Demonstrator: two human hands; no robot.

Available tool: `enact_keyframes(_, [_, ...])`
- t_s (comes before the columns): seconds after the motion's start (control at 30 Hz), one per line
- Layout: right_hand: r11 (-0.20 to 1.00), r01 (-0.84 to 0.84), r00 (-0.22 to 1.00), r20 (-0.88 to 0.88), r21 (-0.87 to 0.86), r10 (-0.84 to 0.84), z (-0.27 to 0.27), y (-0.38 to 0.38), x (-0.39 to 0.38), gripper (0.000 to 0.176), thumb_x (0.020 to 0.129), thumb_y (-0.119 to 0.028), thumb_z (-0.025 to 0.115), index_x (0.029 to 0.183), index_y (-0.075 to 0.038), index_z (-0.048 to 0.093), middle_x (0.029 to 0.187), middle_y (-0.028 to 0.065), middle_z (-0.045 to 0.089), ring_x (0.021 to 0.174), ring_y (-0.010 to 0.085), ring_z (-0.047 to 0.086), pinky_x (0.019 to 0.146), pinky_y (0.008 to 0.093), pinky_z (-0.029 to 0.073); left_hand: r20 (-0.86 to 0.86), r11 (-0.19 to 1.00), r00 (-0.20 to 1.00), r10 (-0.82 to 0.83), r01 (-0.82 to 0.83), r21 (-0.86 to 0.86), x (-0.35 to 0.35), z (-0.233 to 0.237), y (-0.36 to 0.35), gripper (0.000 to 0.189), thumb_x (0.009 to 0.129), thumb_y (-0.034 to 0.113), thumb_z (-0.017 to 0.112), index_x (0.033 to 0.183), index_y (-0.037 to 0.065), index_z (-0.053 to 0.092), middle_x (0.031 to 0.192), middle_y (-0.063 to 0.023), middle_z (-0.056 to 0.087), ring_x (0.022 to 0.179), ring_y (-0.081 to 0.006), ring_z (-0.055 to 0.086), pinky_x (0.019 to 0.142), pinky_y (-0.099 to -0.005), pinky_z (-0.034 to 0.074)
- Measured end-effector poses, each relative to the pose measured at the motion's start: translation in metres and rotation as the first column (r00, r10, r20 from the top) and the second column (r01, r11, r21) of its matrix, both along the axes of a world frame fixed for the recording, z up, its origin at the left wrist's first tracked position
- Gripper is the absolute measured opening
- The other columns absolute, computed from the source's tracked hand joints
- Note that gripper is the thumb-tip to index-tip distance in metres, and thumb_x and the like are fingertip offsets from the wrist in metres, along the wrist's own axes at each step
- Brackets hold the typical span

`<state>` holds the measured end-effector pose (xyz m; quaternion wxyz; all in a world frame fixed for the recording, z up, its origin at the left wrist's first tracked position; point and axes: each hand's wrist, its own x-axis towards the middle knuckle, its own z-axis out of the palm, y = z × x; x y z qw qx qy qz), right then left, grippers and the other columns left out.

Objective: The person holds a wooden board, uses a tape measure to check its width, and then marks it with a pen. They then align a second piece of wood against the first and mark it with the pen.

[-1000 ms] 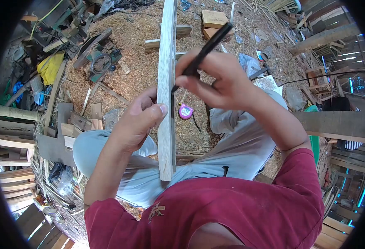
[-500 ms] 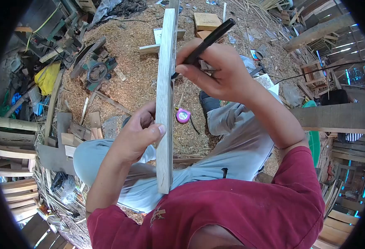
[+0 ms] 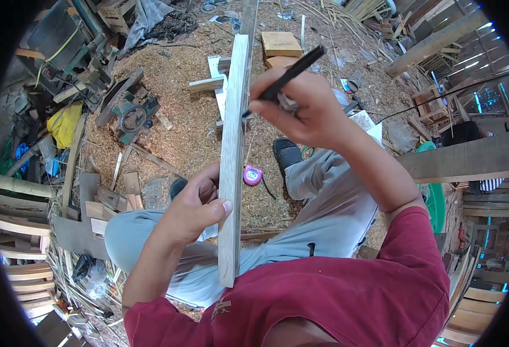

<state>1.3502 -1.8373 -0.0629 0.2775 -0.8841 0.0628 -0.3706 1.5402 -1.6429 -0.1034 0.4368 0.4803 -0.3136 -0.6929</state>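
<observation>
A long, pale wooden bar stretches from my lap up toward the top of the view, with a darker wooden piece lying along its right side and reaching past its far end. My left hand grips the bar from the left, thumb on its top face. In my right hand is a black pen, its tip down at the bar's right side. On the ground beyond my lap lies a pink tape measure, right of the bar.
A green machine sits on the sawdust at the left. Wooden blocks lie at the top centre. A wooden beam stands out at the right, beside a green round object. Scrap boards are by my left knee.
The bar and both hands appear a little lower in the view, as does the tape measure. My left hand still grips the bar, and my right hand still holds the pen against its side.
</observation>
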Motion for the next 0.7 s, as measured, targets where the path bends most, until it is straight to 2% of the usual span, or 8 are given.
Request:
enact_keyframes(0.1, [0.989, -0.149, 0.989, -0.018, 0.011, 0.149, 0.000, 0.011, -0.002, 0.015, 0.090, -0.009, 0.075, 0.101, -0.005, 0.065, 0.083, 0.0096, 0.067, 0.072, 0.0256, 0.068, 0.063, 0.0344, 0.052, -0.015, 1.000, 1.000, -0.014, 0.014, 0.001, 0.001, 0.001, 0.000, 0.099, 0.068, 0.043, 0.084, 0.145, -0.003, 0.043, 0.115, -0.0079, 0.061, 0.103, -0.0172, 0.062, 0.090, -0.0325, 0.051])
enact_keyframes(0.2, [0.993, -0.108, 0.994, -0.025, 0.045, 0.109, 0.004, 0.010, -0.003, 0.015, 0.090, -0.009, 0.075, 0.101, -0.005, 0.065, 0.083, 0.0096, 0.066, 0.072, 0.0249, 0.068, 0.063, 0.0344, 0.052, 0.019, 1.000, 1.000, -0.011, 0.011, -0.001, 0.002, 0.000, 0.003, 0.101, 0.068, 0.045, 0.084, 0.147, -0.003, 0.042, 0.117, -0.0074, 0.061, 0.105, -0.0171, 0.061, 0.092, -0.0318, 0.050])
enact_keyframes(0.33, [0.998, 0.047, 0.998, 0.026, 0.040, -0.048, 0.003, -0.006, -0.002, 0.012, 0.090, -0.006, 0.074, 0.099, -0.003, 0.066, 0.084, 0.0074, 0.067, 0.075, 0.0218, 0.066, 0.066, 0.0334, 0.050, 0.022, 0.999, 0.999, -0.033, 0.033, -0.014, 0.001, -0.002, 0.004, 0.103, 0.068, 0.045, 0.084, 0.148, -0.003, 0.040, 0.120, -0.0073, 0.061, 0.109, -0.0169, 0.060, 0.094, -0.0314, 0.048])
enact_keyframes(0.37, [0.996, 0.082, 0.997, -0.021, 0.045, -0.081, 0.009, -0.006, -0.006, 0.013, 0.090, -0.005, 0.074, 0.100, -0.003, 0.066, 0.085, 0.0077, 0.067, 0.076, 0.0218, 0.067, 0.067, 0.0334, 0.050, 0.028, 0.999, 0.999, -0.038, 0.038, -0.003, 0.001, -0.001, 0.005, 0.103, 0.068, 0.046, 0.083, 0.148, -0.003, 0.040, 0.120, -0.0073, 0.060, 0.109, -0.0169, 0.060, 0.095, -0.0314, 0.048])
enact_keyframes(0.47, [0.998, 0.059, 0.998, -0.039, 0.018, -0.059, 0.008, 0.000, -0.008, 0.013, 0.090, -0.005, 0.074, 0.100, -0.003, 0.067, 0.085, 0.0087, 0.067, 0.076, 0.0219, 0.067, 0.068, 0.0331, 0.051, 0.028, 0.999, 0.998, -0.048, 0.048, -0.005, -0.001, 0.001, 0.005, 0.103, 0.068, 0.045, 0.083, 0.148, -0.003, 0.040, 0.120, -0.0075, 0.060, 0.110, -0.0166, 0.060, 0.094, -0.0312, 0.048])
enact_keyframes(0.57, [0.998, -0.052, 0.999, -0.008, -0.017, 0.052, 0.008, 0.004, -0.007, 0.013, 0.089, -0.006, 0.075, 0.099, -0.003, 0.067, 0.085, 0.0083, 0.067, 0.077, 0.0218, 0.067, 0.068, 0.0325, 0.051, 0.044, 0.999, 0.998, -0.045, 0.045, -0.016, 0.001, 0.000, 0.006, 0.103, 0.068, 0.046, 0.083, 0.148, -0.003, 0.041, 0.119, -0.0078, 0.061, 0.108, -0.0163, 0.060, 0.093, -0.0310, 0.049])
enact_keyframes(0.7, [0.996, 0.083, 0.996, -0.022, 0.032, -0.083, 0.009, -0.006, -0.010, 0.013, 0.090, -0.007, 0.074, 0.100, -0.003, 0.067, 0.085, 0.0078, 0.067, 0.077, 0.0216, 0.067, 0.068, 0.0330, 0.051, 0.043, 0.998, 0.998, -0.055, 0.055, 0.006, 0.002, 0.001, 0.006, 0.105, 0.066, 0.047, 0.084, 0.148, -0.003, 0.041, 0.118, -0.0082, 0.061, 0.106, -0.0166, 0.061, 0.091, -0.0315, 0.050])
